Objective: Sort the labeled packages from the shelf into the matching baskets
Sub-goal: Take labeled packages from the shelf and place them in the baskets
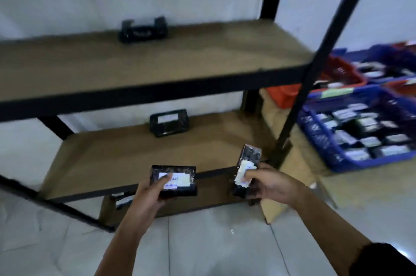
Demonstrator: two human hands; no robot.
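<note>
My right sleeve [382, 260], dark, sits at the bottom corner, and from it my forearm runs up to my right hand [267, 182]. That hand is clamped around a black wrapped package [246, 171] standing on end and tilted, my thumb pressed on its white label. My left hand [152, 192] grips a second black package [174, 180] held flat, label up, thumb lying across the label; the writing on it is too blurred to read. Both packages hang just in front of the lower shelf board [108, 158], apart from each other.

Beyond my hands, one black package with a white label [168, 121] stands at the back of that lower board. Under the board, near my left wrist, another labelled package [122, 200] pokes out, partly hidden. On the upper board [202, 55] sits a lone dark package [143, 29] against the white wall.

Off to my right, past the black shelf post [315, 61], stand the baskets: a blue basket [333, 154] full of labelled black packages, a red basket [286, 93] behind it, and more blue and red ones farther back.
</note>
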